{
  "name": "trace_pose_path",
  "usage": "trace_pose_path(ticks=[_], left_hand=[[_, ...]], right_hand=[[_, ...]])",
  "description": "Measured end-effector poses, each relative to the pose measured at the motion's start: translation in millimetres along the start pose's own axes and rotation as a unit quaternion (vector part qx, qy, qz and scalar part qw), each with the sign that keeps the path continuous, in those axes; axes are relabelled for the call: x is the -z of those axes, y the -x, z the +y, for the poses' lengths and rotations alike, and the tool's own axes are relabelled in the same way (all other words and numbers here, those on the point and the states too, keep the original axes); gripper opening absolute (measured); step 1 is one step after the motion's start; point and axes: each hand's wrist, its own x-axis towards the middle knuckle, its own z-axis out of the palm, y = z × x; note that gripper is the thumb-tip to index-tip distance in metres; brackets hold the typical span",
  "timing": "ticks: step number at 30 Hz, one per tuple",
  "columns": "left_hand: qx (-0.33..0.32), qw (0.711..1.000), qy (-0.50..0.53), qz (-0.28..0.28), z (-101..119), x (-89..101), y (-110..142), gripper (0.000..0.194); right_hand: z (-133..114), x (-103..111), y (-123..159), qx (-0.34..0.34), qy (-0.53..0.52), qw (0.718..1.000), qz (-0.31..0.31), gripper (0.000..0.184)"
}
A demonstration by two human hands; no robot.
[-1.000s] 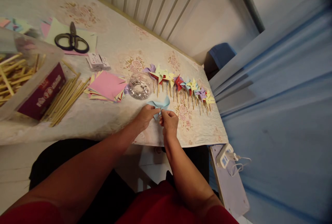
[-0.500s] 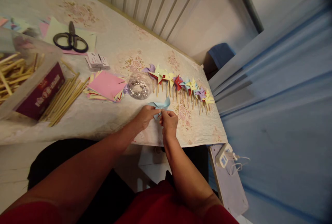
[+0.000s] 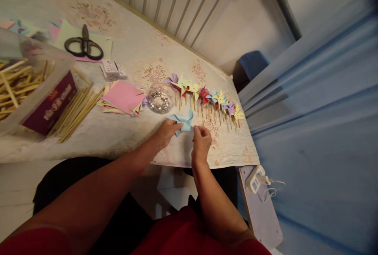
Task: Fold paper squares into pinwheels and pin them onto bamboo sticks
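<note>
A light-blue paper pinwheel (image 3: pixel 186 121), its blades partly folded over, is held just above the tablecloth. On its left side, my left hand (image 3: pixel 165 132) pinches it between thumb and fingers. My right hand (image 3: pixel 202 141) is closed at its right edge, the fingertips pinching a blade's corner; the exact grip is partly hidden. Just beyond the pinwheel lies a clear round dish of shiny metal pins (image 3: pixel 160 100). Finished pinwheels (image 3: pixel 203 94) in yellow, red, purple and blue lie in a row on wooden sticks, to the right of the dish.
Stacked paper squares (image 3: pixel 124 97) with pink on top lie left of the dish. Farther left are small white boxes (image 3: pixel 112 70), black-handled scissors (image 3: pixel 84 46), loose sticks (image 3: pixel 78 115) and a plastic tub (image 3: pixel 50 105) of sticks. A power strip (image 3: pixel 255 178) sits beyond the table's right edge.
My right hand has moved right from the pinwheel's centre to its right edge, pulling away from the left hand. The left hand keeps its hold. The view has shifted slightly.
</note>
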Motion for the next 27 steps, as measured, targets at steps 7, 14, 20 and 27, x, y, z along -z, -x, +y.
trace_pose_path(ticks=[7, 14, 20, 27], left_hand=[[-0.005, 0.999, -0.019, -0.025, 1, 0.5, -1, 0.022], [-0.003, 0.996, -0.065, -0.059, 0, 1.8, -1, 0.024], [0.009, 0.998, -0.044, -0.040, 4, 0.2, 3, 0.024], [0.014, 0.998, -0.045, -0.030, 6, 1.2, 4, 0.025]], right_hand=[[-16, 14, -25, -0.042, -0.012, 0.984, -0.175, 0.031], [-7, 1, -22, -0.083, -0.032, 0.963, -0.253, 0.027], [1, -3, -26, -0.071, -0.005, 0.968, -0.239, 0.026], [5, -4, -26, -0.071, 0.015, 0.966, -0.249, 0.032]])
